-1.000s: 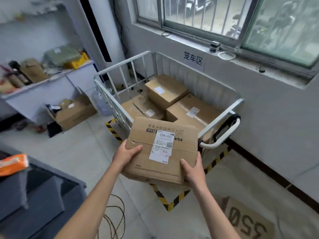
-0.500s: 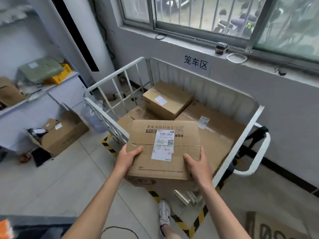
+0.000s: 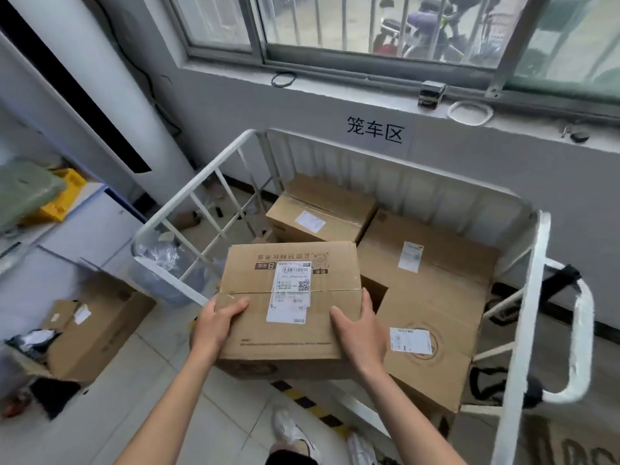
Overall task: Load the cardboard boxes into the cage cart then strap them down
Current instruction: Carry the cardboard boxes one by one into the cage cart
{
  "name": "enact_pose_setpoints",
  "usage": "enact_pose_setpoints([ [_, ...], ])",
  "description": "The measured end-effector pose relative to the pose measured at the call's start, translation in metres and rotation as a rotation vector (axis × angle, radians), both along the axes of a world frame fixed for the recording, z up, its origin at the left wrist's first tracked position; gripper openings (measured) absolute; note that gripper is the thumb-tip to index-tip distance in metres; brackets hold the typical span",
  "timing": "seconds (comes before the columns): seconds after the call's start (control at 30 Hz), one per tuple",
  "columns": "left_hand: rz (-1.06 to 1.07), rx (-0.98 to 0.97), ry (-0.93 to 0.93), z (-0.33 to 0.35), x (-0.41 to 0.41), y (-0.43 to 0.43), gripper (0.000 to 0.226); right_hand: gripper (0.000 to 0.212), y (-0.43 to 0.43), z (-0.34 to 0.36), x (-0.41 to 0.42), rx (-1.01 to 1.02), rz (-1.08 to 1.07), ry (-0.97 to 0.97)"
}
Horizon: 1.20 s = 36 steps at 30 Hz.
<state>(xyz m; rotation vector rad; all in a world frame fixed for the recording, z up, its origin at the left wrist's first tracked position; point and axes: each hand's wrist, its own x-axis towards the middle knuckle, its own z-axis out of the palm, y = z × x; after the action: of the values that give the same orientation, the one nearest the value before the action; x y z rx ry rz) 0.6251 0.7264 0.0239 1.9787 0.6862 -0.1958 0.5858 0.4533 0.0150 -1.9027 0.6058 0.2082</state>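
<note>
We hold the box point(image 3: 288, 307) between both hands. The left hand point(image 3: 214, 327) grips its near-left corner and the right hand point(image 3: 360, 337) grips its near-right corner. The box's long side runs from hand to hand. The cart point(image 3: 530, 297) lies ahead and right of our hands, with its rail point(image 3: 171, 280) passing under the box. Inside, a far box point(image 3: 322, 209) sits beyond our hands, and a side box point(image 3: 432, 263) and a near box point(image 3: 426, 347) lie right of the right hand. The spot below is hidden, so we judge lowering needs care.

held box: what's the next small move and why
Probably ease the held box forward and lower it into the cage cart's near-left corner. The left hand and right hand grip its sides, and the back box and large right box take the other places. The spot beneath is hidden.
</note>
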Motion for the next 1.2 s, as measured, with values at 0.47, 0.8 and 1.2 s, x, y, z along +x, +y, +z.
enact_pose_setpoints([
  [0.47,-0.515,-0.072,0.293,-0.141,0.285,0.083,0.040,0.066,0.117,-0.145,0.178,0.320,-0.416,0.221],
  [0.8,-0.571,-0.104,0.513,-0.313,0.336,0.125,0.044,0.054,0.172,-0.315,0.201,0.354,-0.511,0.382],
  [1.2,-0.622,-0.084,0.379,-0.414,0.396,0.070,0.075,0.089,0.104,-0.380,0.276,0.215,-0.449,0.346],
])
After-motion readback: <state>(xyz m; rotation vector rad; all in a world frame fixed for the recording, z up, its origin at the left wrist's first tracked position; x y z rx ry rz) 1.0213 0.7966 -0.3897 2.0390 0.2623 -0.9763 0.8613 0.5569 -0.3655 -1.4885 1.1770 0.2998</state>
